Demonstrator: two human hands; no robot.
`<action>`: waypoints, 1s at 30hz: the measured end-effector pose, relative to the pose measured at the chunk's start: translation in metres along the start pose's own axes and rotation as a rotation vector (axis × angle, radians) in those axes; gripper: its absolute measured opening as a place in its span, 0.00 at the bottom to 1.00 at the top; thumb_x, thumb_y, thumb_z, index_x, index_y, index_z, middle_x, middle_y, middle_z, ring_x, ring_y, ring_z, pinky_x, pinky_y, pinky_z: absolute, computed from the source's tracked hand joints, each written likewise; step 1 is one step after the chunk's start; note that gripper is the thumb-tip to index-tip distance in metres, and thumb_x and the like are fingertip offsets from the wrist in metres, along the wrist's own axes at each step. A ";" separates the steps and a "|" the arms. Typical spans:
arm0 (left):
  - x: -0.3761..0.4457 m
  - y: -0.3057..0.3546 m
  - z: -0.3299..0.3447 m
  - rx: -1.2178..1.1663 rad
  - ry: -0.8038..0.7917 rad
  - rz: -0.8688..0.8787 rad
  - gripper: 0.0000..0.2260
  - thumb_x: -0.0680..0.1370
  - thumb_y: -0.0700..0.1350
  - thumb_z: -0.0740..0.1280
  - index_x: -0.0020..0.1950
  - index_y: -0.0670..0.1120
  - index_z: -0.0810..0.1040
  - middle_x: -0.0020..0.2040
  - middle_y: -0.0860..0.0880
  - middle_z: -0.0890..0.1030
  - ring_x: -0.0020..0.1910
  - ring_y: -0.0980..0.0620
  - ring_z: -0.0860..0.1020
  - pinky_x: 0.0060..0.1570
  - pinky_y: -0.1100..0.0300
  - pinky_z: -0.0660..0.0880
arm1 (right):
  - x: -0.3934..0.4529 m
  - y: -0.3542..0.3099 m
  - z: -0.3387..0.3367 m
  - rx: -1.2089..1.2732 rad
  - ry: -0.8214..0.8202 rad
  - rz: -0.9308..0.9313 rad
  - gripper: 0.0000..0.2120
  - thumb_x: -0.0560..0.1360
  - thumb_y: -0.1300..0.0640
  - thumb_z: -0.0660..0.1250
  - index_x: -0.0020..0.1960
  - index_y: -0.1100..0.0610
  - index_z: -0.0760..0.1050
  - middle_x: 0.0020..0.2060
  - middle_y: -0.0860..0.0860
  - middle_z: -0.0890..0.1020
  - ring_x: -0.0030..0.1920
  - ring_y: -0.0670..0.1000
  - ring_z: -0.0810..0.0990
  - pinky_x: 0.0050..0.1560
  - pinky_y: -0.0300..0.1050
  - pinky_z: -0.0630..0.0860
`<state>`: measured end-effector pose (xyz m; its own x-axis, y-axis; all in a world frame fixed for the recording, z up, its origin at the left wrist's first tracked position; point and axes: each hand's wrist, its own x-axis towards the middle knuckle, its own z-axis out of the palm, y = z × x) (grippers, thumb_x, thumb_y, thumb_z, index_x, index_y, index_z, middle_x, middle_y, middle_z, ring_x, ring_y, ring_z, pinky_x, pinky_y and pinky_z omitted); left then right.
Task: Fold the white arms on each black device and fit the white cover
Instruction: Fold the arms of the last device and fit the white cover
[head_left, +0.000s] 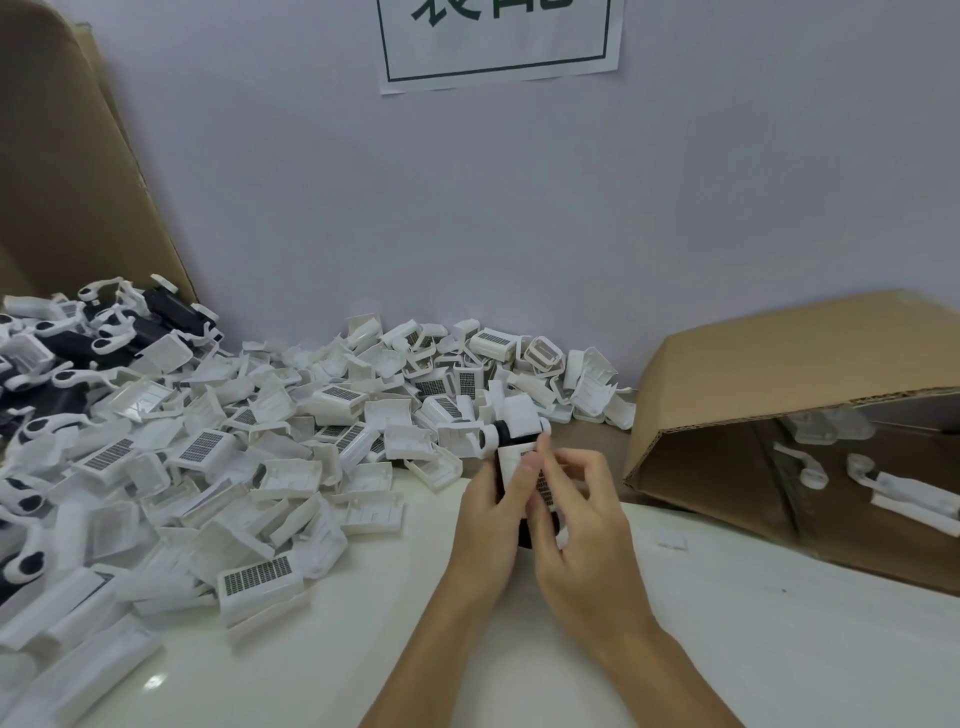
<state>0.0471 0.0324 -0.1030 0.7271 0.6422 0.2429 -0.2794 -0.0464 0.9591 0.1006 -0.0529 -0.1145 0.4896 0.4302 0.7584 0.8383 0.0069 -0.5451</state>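
Both hands hold one black device (524, 499) above the surface (727, 623), just left of the tipped cardboard box (779, 364). The left hand (491, 525) has its grip clamped round the body, steadying it; the right hand (576, 525) pinches the white cover (519, 413), apparently seating it. The wall sign (498, 41) is cropped and unreadable.

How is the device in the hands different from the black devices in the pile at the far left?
The held device stands upright, gripped by the left hand and right hand; the piled devices lie loose, at all angles. The held one carries a white cover on its front; the piled ones show bare black bodies with white arms spread. Both have black bodies and white parts.
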 end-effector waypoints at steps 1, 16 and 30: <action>0.001 0.000 0.000 0.024 0.006 0.002 0.13 0.78 0.55 0.65 0.57 0.50 0.81 0.49 0.49 0.86 0.48 0.53 0.85 0.45 0.64 0.79 | 0.000 0.000 0.000 0.056 -0.004 0.037 0.22 0.79 0.57 0.62 0.73 0.57 0.71 0.57 0.45 0.73 0.55 0.41 0.76 0.52 0.30 0.73; -0.002 0.012 0.013 -0.040 -0.106 -0.138 0.18 0.73 0.58 0.63 0.46 0.46 0.85 0.42 0.47 0.86 0.42 0.52 0.85 0.39 0.63 0.79 | 0.018 0.000 -0.017 0.861 -0.060 0.791 0.20 0.74 0.41 0.64 0.51 0.54 0.85 0.45 0.58 0.86 0.47 0.57 0.86 0.41 0.50 0.82; 0.002 0.013 0.020 -0.035 0.028 -0.119 0.21 0.70 0.64 0.63 0.41 0.50 0.87 0.41 0.45 0.87 0.41 0.50 0.86 0.35 0.63 0.79 | 0.036 -0.011 -0.029 0.768 -0.137 0.749 0.21 0.69 0.39 0.68 0.45 0.57 0.86 0.40 0.57 0.87 0.42 0.53 0.87 0.36 0.40 0.80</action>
<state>0.0578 0.0176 -0.0870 0.7389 0.6624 0.1235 -0.2148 0.0579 0.9749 0.1163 -0.0635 -0.0708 0.7441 0.6575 0.1187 -0.0608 0.2436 -0.9680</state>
